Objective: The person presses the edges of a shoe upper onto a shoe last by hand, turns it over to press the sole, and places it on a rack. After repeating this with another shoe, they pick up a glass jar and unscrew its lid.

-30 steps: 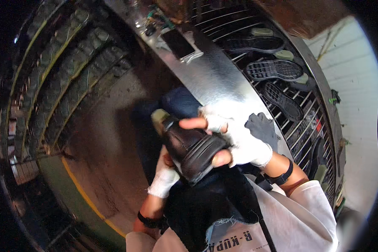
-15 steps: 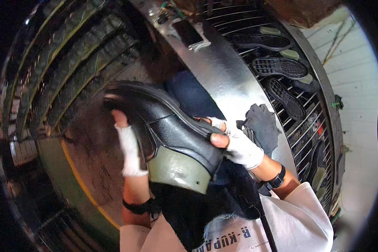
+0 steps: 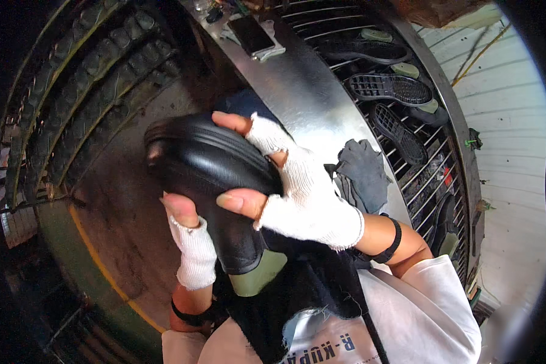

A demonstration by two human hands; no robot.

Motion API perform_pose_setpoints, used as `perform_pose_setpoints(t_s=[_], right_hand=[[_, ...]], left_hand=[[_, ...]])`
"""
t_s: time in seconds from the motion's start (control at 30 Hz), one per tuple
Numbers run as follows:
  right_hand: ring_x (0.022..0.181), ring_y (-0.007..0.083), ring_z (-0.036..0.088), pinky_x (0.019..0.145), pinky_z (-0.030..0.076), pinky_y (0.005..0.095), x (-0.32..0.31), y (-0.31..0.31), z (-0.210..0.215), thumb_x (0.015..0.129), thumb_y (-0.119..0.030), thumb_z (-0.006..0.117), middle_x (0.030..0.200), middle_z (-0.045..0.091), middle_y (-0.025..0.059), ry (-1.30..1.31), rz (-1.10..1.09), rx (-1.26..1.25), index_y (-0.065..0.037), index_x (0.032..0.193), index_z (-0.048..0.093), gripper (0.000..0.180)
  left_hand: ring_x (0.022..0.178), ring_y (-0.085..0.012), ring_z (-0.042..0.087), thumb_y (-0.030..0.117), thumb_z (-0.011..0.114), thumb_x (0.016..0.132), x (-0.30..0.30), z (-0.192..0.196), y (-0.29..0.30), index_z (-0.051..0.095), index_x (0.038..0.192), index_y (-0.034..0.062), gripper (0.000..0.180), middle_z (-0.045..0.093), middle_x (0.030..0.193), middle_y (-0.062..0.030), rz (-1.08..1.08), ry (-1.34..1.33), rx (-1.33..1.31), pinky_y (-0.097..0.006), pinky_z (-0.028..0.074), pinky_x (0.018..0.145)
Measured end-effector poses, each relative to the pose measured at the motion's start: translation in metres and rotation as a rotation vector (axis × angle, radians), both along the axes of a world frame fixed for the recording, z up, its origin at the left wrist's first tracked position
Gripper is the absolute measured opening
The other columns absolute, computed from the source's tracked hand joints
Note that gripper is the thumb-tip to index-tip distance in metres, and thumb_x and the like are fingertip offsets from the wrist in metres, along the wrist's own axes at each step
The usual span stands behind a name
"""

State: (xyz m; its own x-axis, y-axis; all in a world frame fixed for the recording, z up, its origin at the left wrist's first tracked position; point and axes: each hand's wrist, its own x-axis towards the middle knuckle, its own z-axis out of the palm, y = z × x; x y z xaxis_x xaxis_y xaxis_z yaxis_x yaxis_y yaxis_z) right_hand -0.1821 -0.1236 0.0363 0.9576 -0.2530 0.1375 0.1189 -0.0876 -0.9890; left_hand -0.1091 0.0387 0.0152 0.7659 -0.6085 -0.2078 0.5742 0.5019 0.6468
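A black leather shoe point(image 3: 206, 159) is held up before me with a green shoe last point(image 3: 258, 276) projecting from its ankle opening. Its sole edge faces up and to the right. My right hand point(image 3: 285, 176), in a white fingerless glove, grips the shoe from the right, thumb on the leather and fingers over the sole. My left hand point(image 3: 191, 239), gloved the same way, supports it from the left; its thumb presses the upper while the other fingers are hidden behind the shoe.
To my right runs a metal bench point(image 3: 309, 91) with a phone point(image 3: 250, 33) and a crumpled dark glove point(image 3: 363, 173) on it. Beyond, a barred rack point(image 3: 434, 148) carries several soles point(image 3: 391, 89) and shoes on lasts. Shelves point(image 3: 97, 79) full of dark shoes stand at the left.
The shoe has turned so that its toe and sole edge face me more. My right hand has shifted from the heel end up over the sole. The left hand stays on the shoe.
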Motion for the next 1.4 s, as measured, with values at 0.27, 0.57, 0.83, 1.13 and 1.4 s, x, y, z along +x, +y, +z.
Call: perform_pose_setpoints(t_s=[0.27, 0.57, 0.83, 1.13, 1.4], right_hand=[[0.118, 0.0208, 0.070, 0.106, 0.054, 0.0309, 0.013, 0.008, -0.058, 0.105, -0.053, 0.067, 0.135, 0.070, 0.0148, 0.320, 0.039, 1.052, 0.000, 0.153, 0.053, 0.073], [0.096, 0.0184, 0.075, 0.087, 0.061, 0.0319, -0.030, -0.026, -0.057, 0.103, -0.050, 0.071, 0.119, 0.077, 0.0082, 0.467, 0.396, 1.518, -0.005, 0.138, 0.068, 0.057], [0.100, 0.0155, 0.068, 0.089, 0.056, 0.0312, -0.082, -0.026, -0.074, 0.090, -0.032, 0.078, 0.113, 0.072, 0.0045, 0.633, -0.124, 0.820, -0.004, 0.130, 0.068, 0.050], [0.099, 0.0234, 0.076, 0.092, 0.061, 0.0385, -0.286, -0.195, -0.034, 0.091, -0.026, 0.069, 0.113, 0.077, 0.0099, 0.447, -0.719, 0.647, -0.002, 0.129, 0.070, 0.045], [0.110, 0.0282, 0.070, 0.103, 0.053, 0.0390, -0.453, -0.263, -0.063, 0.083, -0.027, 0.078, 0.115, 0.075, 0.0117, 1.317, -1.044, -0.385, -0.004, 0.133, 0.069, 0.055]], left_hand=[[0.149, -0.0269, 0.047, 0.069, 0.055, 0.104, 0.064, 0.005, 0.000, 0.025, 0.169, 0.0008, 0.099, 0.041, 0.168, -0.0162, -0.009, -0.749, 0.234, -0.040, 0.036, 0.125], [0.100, -0.0047, 0.051, 0.028, 0.069, 0.105, 0.063, -0.020, -0.017, 0.040, 0.165, 0.0050, 0.071, 0.058, 0.123, 0.0025, 0.118, -0.581, 0.211, -0.021, 0.042, 0.096], [0.146, -0.0423, 0.045, 0.021, 0.084, 0.087, 0.042, -0.033, -0.051, 0.055, 0.157, 0.0123, 0.077, 0.042, 0.165, -0.0205, 0.118, -1.580, 0.876, -0.050, 0.036, 0.123], [0.131, -0.0264, 0.061, 0.028, 0.054, 0.113, 0.078, -0.062, -0.031, 0.056, 0.152, -0.0010, 0.048, 0.065, 0.140, -0.0170, -0.295, -0.835, 0.514, -0.040, 0.047, 0.113], [0.108, -0.0200, 0.064, 0.028, 0.048, 0.116, 0.079, -0.107, 0.020, 0.063, 0.142, -0.0023, 0.043, 0.068, 0.114, -0.0103, -0.180, -0.784, 0.721, -0.037, 0.050, 0.102]])
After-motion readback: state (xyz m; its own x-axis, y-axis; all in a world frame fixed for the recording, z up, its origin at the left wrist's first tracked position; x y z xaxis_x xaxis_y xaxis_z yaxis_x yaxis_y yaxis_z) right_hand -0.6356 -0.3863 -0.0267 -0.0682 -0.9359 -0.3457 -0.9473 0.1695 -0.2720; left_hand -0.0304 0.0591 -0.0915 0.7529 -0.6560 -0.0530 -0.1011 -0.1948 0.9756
